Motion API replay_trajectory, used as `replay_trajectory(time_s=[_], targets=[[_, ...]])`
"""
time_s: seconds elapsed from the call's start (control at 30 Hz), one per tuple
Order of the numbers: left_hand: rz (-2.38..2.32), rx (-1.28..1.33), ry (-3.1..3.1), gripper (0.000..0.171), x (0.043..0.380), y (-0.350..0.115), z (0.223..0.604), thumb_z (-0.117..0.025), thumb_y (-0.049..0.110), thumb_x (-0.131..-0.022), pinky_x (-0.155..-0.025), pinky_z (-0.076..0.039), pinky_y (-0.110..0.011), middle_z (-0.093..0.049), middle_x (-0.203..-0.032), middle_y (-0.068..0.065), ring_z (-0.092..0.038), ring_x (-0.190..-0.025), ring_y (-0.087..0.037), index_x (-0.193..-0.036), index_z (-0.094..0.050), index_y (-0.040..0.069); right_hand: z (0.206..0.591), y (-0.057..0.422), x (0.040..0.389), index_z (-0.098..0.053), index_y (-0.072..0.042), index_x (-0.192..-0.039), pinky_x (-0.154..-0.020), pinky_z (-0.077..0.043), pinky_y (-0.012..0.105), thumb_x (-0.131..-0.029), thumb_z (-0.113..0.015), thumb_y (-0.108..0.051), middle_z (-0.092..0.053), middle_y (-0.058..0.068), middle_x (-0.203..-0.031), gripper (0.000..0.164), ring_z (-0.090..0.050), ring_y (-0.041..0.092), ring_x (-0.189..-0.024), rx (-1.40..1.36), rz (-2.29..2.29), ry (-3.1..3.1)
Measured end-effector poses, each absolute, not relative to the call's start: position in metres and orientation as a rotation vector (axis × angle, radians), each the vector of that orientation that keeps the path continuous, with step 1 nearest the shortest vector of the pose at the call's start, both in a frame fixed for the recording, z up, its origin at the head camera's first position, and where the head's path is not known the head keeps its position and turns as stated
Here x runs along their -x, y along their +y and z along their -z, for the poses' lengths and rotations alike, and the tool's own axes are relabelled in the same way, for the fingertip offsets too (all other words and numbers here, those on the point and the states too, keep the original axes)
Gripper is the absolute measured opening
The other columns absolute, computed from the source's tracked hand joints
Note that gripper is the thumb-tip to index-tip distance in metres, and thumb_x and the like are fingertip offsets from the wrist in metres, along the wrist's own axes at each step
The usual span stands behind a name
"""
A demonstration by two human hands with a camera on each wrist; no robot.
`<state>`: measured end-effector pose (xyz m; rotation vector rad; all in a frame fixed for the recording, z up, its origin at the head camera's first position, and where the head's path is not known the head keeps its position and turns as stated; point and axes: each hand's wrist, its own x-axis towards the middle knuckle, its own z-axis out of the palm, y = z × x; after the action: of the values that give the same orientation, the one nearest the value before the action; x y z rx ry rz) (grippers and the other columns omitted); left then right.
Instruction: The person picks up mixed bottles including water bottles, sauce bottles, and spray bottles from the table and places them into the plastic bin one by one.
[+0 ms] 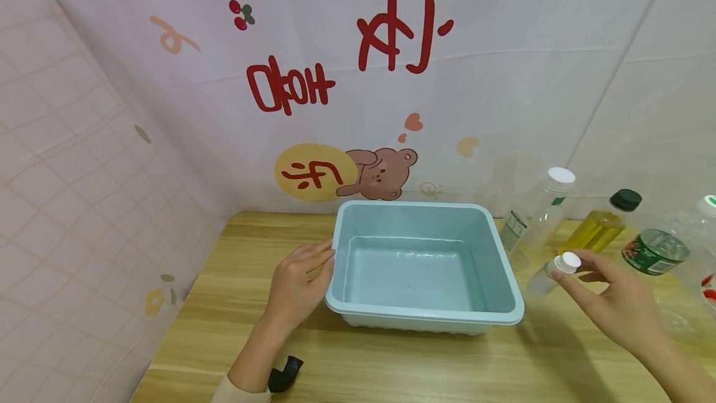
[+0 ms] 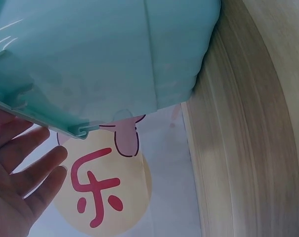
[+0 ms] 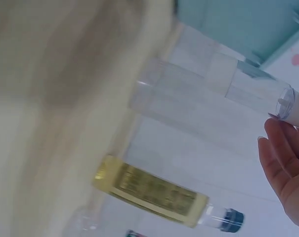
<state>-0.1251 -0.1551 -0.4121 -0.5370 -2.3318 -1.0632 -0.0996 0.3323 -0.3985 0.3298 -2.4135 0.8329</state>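
A light blue plastic basin (image 1: 425,314) stands on the wooden table, with nothing in it. At its left rim, my left hand (image 1: 299,278) rests its fingertips against the edge. In the left wrist view, that hand's fingers (image 2: 45,180) are fairly straight and spread beside the rim. My right hand (image 1: 621,303) pinches a small clear bottle by its white cap (image 1: 570,260), to the right of the basin. The bottle tilts, and its see-through body (image 1: 541,280) is hard to make out against the table. In the right wrist view, the fingers (image 3: 282,150) lie by the cap.
Behind the right hand stand a tall clear bottle (image 1: 539,210) with a white cap and a yellow oil bottle (image 1: 595,229) with a dark green cap. Farther right are a clear container with a green label (image 1: 651,252) and another white-capped bottle (image 1: 707,235). A patterned cloth (image 1: 503,98) hangs behind.
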Motion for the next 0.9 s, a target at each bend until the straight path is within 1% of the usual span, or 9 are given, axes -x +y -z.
replay_trajectory(time_s=[0.17,0.23,0.4,0.47,0.57,0.63,0.7,0.8,0.9], targets=[[1.051,0.527,-2.331,0.023,0.125,-0.156,0.412,-0.08,0.005,-0.089,-0.09,-0.061,-0.049,-0.075,-0.123,-0.009,-0.072,-0.111,-0.029,-0.112,-0.081,0.001,0.376,0.328,0.102,-0.074,0.003,-0.11,-0.059,-0.045,0.005,-0.07,-0.091,0.003,-0.053,-0.04,-0.102,0.043,-0.05,-0.028,-0.084,-0.356,-0.756,-2.366],[1.051,0.526,-2.333,0.023,0.125,-0.155,0.413,-0.08,0.005,-0.089,-0.09,-0.061,-0.049,-0.075,-0.123,-0.009,-0.072,-0.111,-0.029,-0.112,-0.081,0.001,0.368,0.326,0.104,-0.074,0.004,-0.109,-0.063,-0.044,0.004,-0.067,-0.091,0.004,-0.053,-0.041,-0.104,0.045,-0.05,-0.029,-0.085,-0.391,-0.729,-2.321],[1.057,0.526,-2.339,0.023,0.125,-0.155,0.413,-0.079,0.005,-0.09,-0.091,-0.061,-0.049,-0.075,-0.124,-0.01,-0.072,-0.111,-0.029,-0.113,-0.081,0.001,0.349,0.321,0.107,-0.075,0.005,-0.111,-0.071,-0.043,0.001,-0.066,-0.088,0.008,-0.055,-0.042,-0.107,0.047,-0.051,-0.029,-0.089,-0.439,-0.71,-2.263],[1.06,0.522,-2.341,0.023,0.125,-0.155,0.413,-0.079,0.005,-0.09,-0.091,-0.061,-0.05,-0.075,-0.123,-0.01,-0.072,-0.111,-0.029,-0.113,-0.081,0.001,0.343,0.318,0.107,-0.075,0.004,-0.114,-0.068,-0.043,0.002,-0.067,-0.087,0.008,-0.055,-0.043,-0.11,0.048,-0.05,-0.029,-0.09,-0.448,-0.701,-2.261],[1.067,0.514,-2.349,0.023,0.124,-0.155,0.414,-0.079,0.006,-0.091,-0.092,-0.06,-0.051,-0.075,-0.123,-0.01,-0.072,-0.111,-0.03,-0.114,-0.08,0.001,0.336,0.313,0.108,-0.075,0.003,-0.115,-0.065,-0.043,0.004,-0.068,-0.088,0.007,-0.055,-0.043,-0.109,0.048,-0.049,-0.029,-0.091,-0.454,-0.684,-2.265],[1.071,0.515,-2.35,0.024,0.124,-0.155,0.414,-0.079,0.006,-0.091,-0.092,-0.06,-0.051,-0.075,-0.123,-0.011,-0.073,-0.111,-0.03,-0.114,-0.08,0.001,0.331,0.309,0.109,-0.076,0.0,-0.114,-0.064,-0.043,0.005,-0.069,-0.088,0.006,-0.056,-0.042,-0.108,0.047,-0.05,-0.028,-0.09,-0.439,-0.699,-2.274],[1.069,0.522,-2.345,0.024,0.124,-0.156,0.415,-0.079,0.006,-0.091,-0.092,-0.06,-0.051,-0.075,-0.123,-0.011,-0.073,-0.111,-0.03,-0.114,-0.08,0.001,0.327,0.305,0.11,-0.077,-0.003,-0.114,-0.066,-0.043,0.005,-0.069,-0.089,0.006,-0.057,-0.041,-0.103,0.047,-0.052,-0.025,-0.087,-0.432,-0.721,-2.284],[1.061,0.537,-2.33,0.024,0.125,-0.156,0.415,-0.079,0.005,-0.091,-0.09,-0.061,-0.05,-0.075,-0.123,-0.012,-0.073,-0.11,-0.03,-0.114,-0.08,0.0,0.322,0.297,0.112,-0.076,-0.002,-0.115,-0.072,-0.044,0.003,-0.069,-0.09,0.008,-0.06,-0.037,-0.104,0.05,-0.055,-0.02,-0.087,-0.452,-0.764,-2.283],[1.056,0.547,-2.321,0.023,0.126,-0.156,0.415,-0.079,0.005,-0.091,-0.089,-0.061,-0.05,-0.075,-0.122,-0.012,-0.073,-0.11,-0.031,-0.113,-0.08,0.0,0.318,0.289,0.116,-0.075,0.0,-0.118,-0.071,-0.046,0.003,-0.068,-0.089,0.01,-0.06,-0.036,-0.106,0.053,-0.056,-0.019,-0.088,-0.493,-0.774,-2.269]])
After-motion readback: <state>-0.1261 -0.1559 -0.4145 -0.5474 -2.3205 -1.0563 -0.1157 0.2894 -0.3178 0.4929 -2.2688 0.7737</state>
